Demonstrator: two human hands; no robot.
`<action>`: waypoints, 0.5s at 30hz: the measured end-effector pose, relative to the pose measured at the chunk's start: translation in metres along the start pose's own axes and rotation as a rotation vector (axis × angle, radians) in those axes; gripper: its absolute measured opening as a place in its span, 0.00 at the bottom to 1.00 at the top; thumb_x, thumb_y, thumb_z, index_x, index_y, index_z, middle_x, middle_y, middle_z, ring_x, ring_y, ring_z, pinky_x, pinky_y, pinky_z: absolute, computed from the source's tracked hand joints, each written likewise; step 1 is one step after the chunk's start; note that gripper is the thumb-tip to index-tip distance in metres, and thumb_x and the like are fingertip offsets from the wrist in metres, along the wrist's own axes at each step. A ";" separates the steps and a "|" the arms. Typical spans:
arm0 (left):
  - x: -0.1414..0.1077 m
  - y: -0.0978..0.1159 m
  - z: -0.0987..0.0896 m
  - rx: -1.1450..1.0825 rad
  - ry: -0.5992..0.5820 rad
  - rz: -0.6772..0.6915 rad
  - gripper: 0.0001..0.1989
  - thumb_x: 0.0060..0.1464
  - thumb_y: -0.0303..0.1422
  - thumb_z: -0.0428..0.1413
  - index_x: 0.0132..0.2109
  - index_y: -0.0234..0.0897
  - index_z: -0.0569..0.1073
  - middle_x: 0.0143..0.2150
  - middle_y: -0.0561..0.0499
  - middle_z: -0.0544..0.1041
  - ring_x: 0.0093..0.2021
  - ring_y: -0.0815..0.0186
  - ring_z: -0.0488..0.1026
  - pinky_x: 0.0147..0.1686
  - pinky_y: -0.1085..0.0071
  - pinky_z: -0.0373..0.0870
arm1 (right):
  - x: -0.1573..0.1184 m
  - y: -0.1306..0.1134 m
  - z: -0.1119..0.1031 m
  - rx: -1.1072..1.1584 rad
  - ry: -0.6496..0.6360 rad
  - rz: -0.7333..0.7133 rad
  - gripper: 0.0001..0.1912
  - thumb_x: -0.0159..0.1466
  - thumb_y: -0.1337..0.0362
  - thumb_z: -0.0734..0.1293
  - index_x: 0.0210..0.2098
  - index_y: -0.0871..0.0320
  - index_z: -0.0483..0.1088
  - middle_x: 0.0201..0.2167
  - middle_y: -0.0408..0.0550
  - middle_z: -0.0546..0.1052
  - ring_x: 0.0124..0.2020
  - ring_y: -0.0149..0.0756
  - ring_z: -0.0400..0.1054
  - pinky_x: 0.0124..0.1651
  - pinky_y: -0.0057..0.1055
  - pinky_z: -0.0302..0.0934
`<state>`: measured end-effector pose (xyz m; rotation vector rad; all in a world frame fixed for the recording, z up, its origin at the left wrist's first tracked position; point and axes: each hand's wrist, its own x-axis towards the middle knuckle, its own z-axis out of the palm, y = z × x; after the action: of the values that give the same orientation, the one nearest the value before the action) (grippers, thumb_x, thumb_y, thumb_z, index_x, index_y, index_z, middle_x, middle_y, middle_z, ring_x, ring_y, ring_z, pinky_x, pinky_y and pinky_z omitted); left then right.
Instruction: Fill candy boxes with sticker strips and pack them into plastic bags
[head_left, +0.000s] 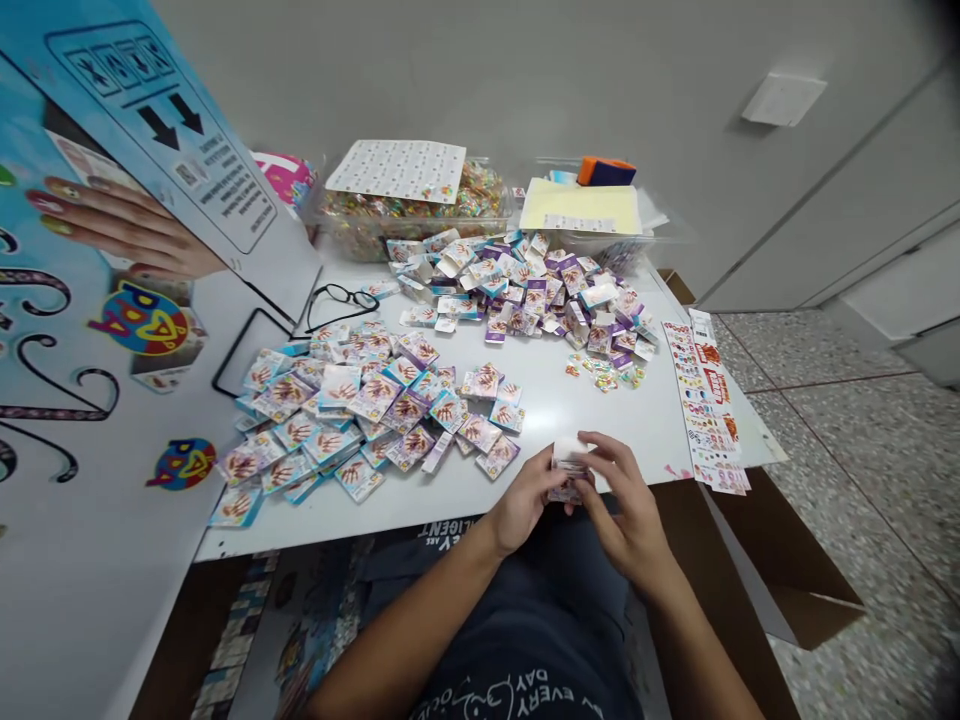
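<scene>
Near the table's front edge, my left hand [523, 500] is closed round a small box [566, 488] whose white flap stands up. My right hand [624, 505] is at the same box from the other side, its fingers on the flap and the box edge. To the left lies a large pile of flat, closed small boxes [337, 420] printed with hands. Farther back is a heap of small boxes [525, 285], several with open flaps. Small colourful packets [607, 372] lie at the right of that heap.
Behind stand a clear tub of colourful packets [420, 225] and another tub with a yellow sheet [581, 207]. Glasses [341, 300] lie near the big display box [135, 300] at left. Printed strips [705, 400] lie at right, above a cardboard box [787, 560].
</scene>
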<state>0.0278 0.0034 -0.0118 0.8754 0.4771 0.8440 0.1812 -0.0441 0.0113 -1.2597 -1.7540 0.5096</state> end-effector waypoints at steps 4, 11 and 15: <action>0.003 0.002 -0.003 -0.007 0.051 -0.061 0.19 0.60 0.47 0.49 0.40 0.35 0.72 0.33 0.48 0.72 0.31 0.65 0.69 0.26 0.73 0.65 | 0.000 -0.001 0.007 -0.065 0.092 -0.071 0.21 0.67 0.73 0.67 0.57 0.49 0.70 0.58 0.54 0.71 0.55 0.46 0.67 0.54 0.47 0.67; -0.001 0.017 -0.011 0.225 0.093 -0.137 0.07 0.55 0.37 0.53 0.35 0.37 0.67 0.25 0.56 0.67 0.22 0.72 0.64 0.22 0.77 0.62 | -0.001 0.000 0.025 -0.066 0.059 -0.134 0.17 0.67 0.75 0.66 0.52 0.51 0.71 0.51 0.54 0.75 0.51 0.45 0.68 0.50 0.47 0.67; -0.003 0.013 -0.012 0.114 0.089 -0.178 0.13 0.60 0.46 0.49 0.43 0.41 0.63 0.25 0.58 0.68 0.20 0.71 0.65 0.17 0.79 0.55 | -0.003 0.001 0.035 -0.097 0.155 -0.135 0.25 0.67 0.76 0.66 0.60 0.52 0.67 0.43 0.51 0.78 0.45 0.43 0.71 0.49 0.47 0.64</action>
<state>0.0122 0.0120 -0.0078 0.8881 0.6766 0.7000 0.1527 -0.0405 -0.0084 -1.2035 -1.7347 0.2450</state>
